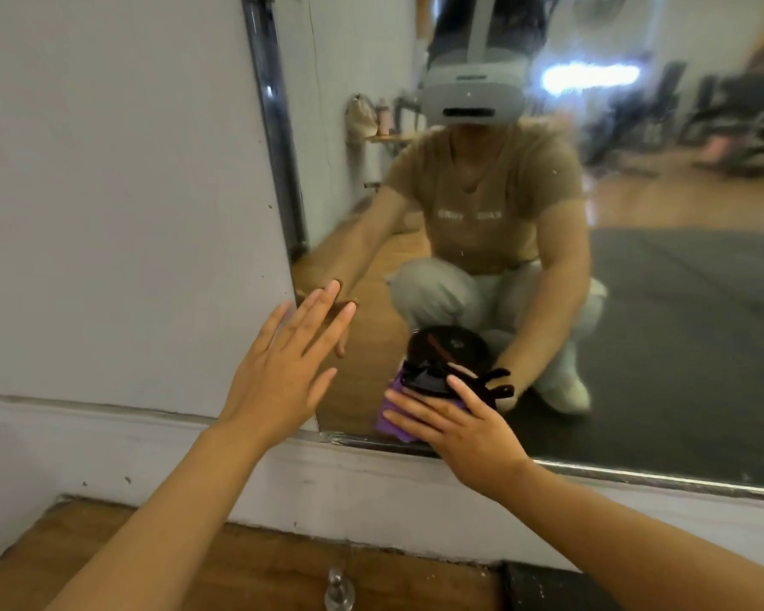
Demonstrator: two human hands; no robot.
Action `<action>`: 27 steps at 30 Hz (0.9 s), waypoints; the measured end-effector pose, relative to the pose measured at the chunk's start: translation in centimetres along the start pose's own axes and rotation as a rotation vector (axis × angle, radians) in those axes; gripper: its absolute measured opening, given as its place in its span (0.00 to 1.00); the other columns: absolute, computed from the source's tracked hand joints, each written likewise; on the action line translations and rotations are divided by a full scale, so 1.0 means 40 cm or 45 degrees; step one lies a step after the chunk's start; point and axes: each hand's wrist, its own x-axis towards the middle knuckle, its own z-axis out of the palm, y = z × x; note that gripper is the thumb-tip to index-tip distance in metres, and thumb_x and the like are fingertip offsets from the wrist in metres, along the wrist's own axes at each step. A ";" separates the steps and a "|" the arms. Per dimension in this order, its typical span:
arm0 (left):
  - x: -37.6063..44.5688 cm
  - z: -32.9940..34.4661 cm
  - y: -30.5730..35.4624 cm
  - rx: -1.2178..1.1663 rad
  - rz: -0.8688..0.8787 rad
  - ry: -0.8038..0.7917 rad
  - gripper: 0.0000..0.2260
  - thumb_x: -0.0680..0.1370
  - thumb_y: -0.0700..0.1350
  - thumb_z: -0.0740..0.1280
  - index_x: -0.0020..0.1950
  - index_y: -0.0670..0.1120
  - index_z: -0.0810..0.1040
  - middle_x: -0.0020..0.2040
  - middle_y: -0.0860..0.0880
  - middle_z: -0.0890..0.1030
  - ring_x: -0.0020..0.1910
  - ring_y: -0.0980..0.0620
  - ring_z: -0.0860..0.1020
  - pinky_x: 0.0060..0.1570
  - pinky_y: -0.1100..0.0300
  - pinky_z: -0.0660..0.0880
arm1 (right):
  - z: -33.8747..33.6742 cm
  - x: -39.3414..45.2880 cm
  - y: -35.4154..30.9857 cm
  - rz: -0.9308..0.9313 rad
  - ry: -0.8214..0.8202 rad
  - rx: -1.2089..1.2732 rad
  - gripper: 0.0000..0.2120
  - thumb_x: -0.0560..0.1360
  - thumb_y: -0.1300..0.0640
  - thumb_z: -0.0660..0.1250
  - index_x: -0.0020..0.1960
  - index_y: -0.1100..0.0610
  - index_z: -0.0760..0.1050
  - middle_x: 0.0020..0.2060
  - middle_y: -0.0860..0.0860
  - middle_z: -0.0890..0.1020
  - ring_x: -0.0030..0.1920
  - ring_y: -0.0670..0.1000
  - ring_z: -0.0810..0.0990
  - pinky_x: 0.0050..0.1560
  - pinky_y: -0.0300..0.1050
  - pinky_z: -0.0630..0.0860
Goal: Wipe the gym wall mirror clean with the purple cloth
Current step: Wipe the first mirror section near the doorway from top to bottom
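My right hand (459, 429) presses the folded purple cloth (391, 418) flat-fingered against the frameless gym wall mirror (636, 302) at its six-o'clock edge, left hand (283, 368) splayed empty, mid-wipe; next I'd sweep toward twelve.

A purple cloth (391, 418) lies against a mirror (636, 302) edged in dull silver trim (636, 476), its glass reflecting a tan T-shirt, pale grey trousers and grey headset, beside a whitish wall (107, 191) and honey-brown wood floor (239, 566).
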 end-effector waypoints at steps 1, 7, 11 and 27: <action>0.005 -0.004 -0.011 0.061 0.030 0.012 0.41 0.76 0.47 0.74 0.83 0.47 0.54 0.83 0.44 0.50 0.82 0.46 0.51 0.79 0.46 0.52 | 0.009 -0.007 0.001 -0.076 -0.063 -0.043 0.51 0.70 0.50 0.76 0.83 0.49 0.48 0.82 0.50 0.39 0.81 0.53 0.34 0.78 0.59 0.30; 0.059 -0.033 -0.086 0.292 0.171 0.066 0.45 0.74 0.58 0.72 0.84 0.49 0.51 0.83 0.44 0.51 0.82 0.43 0.52 0.78 0.43 0.55 | -0.101 0.092 0.184 -0.138 0.290 -0.100 0.26 0.80 0.51 0.57 0.78 0.47 0.67 0.79 0.45 0.62 0.78 0.47 0.60 0.80 0.55 0.37; 0.070 -0.048 -0.117 0.330 0.188 0.141 0.39 0.80 0.59 0.67 0.83 0.45 0.52 0.83 0.43 0.52 0.81 0.44 0.52 0.78 0.44 0.52 | -0.195 0.158 0.254 0.357 0.494 0.064 0.24 0.85 0.48 0.55 0.81 0.48 0.61 0.80 0.48 0.60 0.80 0.49 0.58 0.80 0.57 0.44; 0.123 -0.054 -0.110 0.173 0.102 0.222 0.31 0.84 0.56 0.55 0.83 0.43 0.52 0.82 0.42 0.53 0.81 0.45 0.53 0.79 0.46 0.54 | 0.031 0.054 -0.057 -0.250 -0.044 -0.189 0.42 0.78 0.46 0.64 0.83 0.52 0.44 0.81 0.52 0.38 0.80 0.55 0.34 0.76 0.60 0.27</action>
